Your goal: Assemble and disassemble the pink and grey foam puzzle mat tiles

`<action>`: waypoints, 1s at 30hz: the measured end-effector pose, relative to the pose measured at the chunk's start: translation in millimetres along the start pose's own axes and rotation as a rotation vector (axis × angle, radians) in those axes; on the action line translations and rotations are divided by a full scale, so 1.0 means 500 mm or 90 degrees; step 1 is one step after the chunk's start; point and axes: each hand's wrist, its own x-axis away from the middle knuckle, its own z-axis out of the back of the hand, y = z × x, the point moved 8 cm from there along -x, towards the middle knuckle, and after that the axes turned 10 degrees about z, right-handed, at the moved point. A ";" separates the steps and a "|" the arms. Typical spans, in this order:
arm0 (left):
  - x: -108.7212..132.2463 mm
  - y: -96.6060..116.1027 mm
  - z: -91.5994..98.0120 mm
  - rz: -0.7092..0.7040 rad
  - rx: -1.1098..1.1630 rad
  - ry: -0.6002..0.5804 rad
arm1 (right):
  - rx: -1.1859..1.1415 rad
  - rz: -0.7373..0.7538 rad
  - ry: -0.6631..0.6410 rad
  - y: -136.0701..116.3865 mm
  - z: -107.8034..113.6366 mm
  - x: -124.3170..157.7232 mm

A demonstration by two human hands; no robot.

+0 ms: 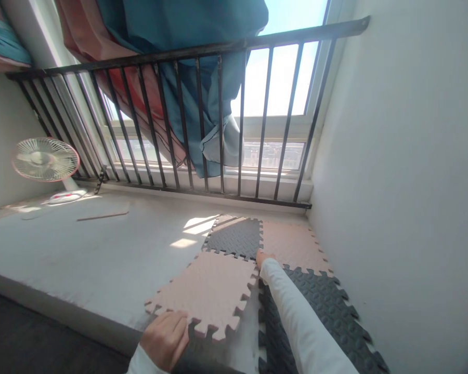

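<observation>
1. Nearest, at the bottom, the person's left hand (165,340) grips the near edge of a pale pink interlocking foam tile (206,285), fingers curled over its top; the thumb is hidden.
2. This pink tile lies over a pale ledge (81,265), its near edge seemingly raised above a shadow. It looks light, springy and bendable, unlikely to break, though its narrow teeth could crease or tear. The ridged surface should give fair grip. The solid body just inside the teeth seems the best hold, with a second hand at the opposite corner.
3. To its right lies a dark gray foam tile (320,296), partly covered by the white right sleeve (296,322). A gap separates the two, widening toward the viewer.
4. Farther in, the right hand (265,257) is at the spot where the tile corners meet, fingers bent downward. Whether they pinch or only press cannot be told.
5. Beyond it are a second gray tile (236,236), streaked with sunlight, and a second pink tile (292,244) near the white wall (398,182).
6. Farthest back, a dark metal railing (237,196) crosses before a window (284,78) and teal-and-pink curtains (171,26); a desk fan (47,161) stands at left.
</observation>
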 end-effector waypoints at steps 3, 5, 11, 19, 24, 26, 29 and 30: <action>-0.017 -0.057 0.057 0.043 -0.018 0.026 | -0.007 0.009 -0.027 0.005 -0.002 0.003; -0.035 -0.097 0.092 0.047 -0.026 0.055 | -0.010 0.014 -0.032 0.007 -0.002 0.009; -0.052 -0.236 0.177 0.031 0.032 0.205 | -0.025 0.001 -0.023 0.016 -0.019 0.026; 0.022 -0.472 0.264 0.477 0.019 0.295 | -0.053 -0.004 0.035 0.004 -0.032 0.050; 0.028 -0.507 0.308 0.603 -0.025 0.373 | -0.079 0.029 0.110 0.014 -0.041 0.120; 0.016 -0.489 0.326 0.573 -0.038 0.436 | -0.074 0.017 0.113 0.040 -0.050 0.153; -0.006 -0.432 0.329 0.446 -0.043 0.534 | -0.057 -0.024 0.115 0.094 -0.061 0.202; -0.012 -0.412 0.316 0.400 -0.038 0.548 | -0.050 -0.040 0.114 0.113 -0.064 0.219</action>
